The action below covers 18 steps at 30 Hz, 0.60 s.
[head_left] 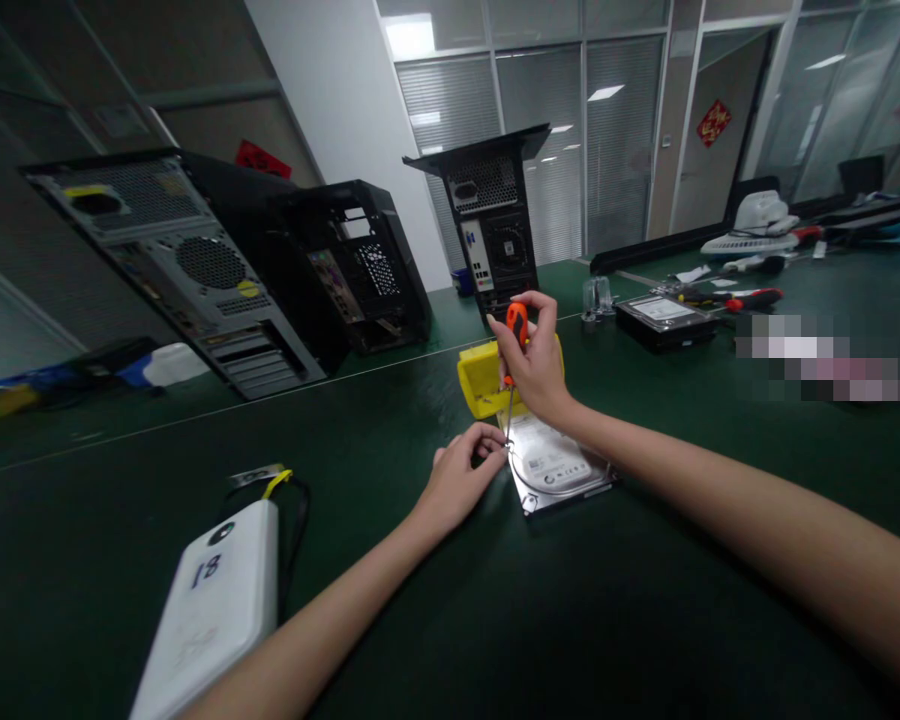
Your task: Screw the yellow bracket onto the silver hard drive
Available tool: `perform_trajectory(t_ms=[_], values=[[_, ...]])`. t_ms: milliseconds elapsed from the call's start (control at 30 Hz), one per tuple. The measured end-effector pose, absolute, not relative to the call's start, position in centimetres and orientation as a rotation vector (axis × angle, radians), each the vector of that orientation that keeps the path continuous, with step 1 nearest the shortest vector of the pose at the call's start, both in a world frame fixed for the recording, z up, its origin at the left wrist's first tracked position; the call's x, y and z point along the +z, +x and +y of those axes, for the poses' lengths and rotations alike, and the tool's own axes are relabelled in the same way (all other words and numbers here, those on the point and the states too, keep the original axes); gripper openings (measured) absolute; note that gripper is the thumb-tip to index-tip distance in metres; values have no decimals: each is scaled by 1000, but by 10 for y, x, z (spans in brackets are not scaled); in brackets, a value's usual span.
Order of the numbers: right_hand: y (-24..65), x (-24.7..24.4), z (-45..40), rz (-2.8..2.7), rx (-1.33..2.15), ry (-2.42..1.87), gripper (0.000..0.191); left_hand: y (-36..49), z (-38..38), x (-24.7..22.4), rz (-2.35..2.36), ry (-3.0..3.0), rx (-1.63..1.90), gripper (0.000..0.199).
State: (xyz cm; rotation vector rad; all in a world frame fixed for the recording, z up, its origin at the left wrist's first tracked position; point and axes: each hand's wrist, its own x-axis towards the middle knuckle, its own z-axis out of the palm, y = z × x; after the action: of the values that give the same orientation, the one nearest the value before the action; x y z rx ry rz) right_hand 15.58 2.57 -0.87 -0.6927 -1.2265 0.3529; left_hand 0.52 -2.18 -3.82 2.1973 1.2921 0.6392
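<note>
A silver hard drive [552, 458] with a white label lies flat on the green table. My right hand [534, 355] is wrapped round the orange-and-black handle of a screwdriver [517, 322]. Its thin shaft points down, with the tip at the drive's left edge. Beside that tip, my left hand [461, 470] has its fingers curled, thumb and forefinger pinched close to the drive's edge. What sits between those fingertips is too small to make out. Directly behind the drive stands an open yellow case [482, 380], partly hidden by my right hand.
Black computer towers stand at the left [217, 265] and at the back [495, 235]. A white power bank [214, 600] with a cable lies front left. At right are another hard drive [664, 312], red-and-black handled tools [754, 300] and a white device [757, 225].
</note>
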Motion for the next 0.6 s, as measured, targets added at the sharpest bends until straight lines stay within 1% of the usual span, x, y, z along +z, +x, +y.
perform_trajectory(t_ms=[300,600], values=[[155,-1,21,-1266,308,-659,32,5,-22,-38,1310,2207,633,20],[153,-2,20,-1288,274,-670,35,5,-23,-36,1310,2226,619,20]])
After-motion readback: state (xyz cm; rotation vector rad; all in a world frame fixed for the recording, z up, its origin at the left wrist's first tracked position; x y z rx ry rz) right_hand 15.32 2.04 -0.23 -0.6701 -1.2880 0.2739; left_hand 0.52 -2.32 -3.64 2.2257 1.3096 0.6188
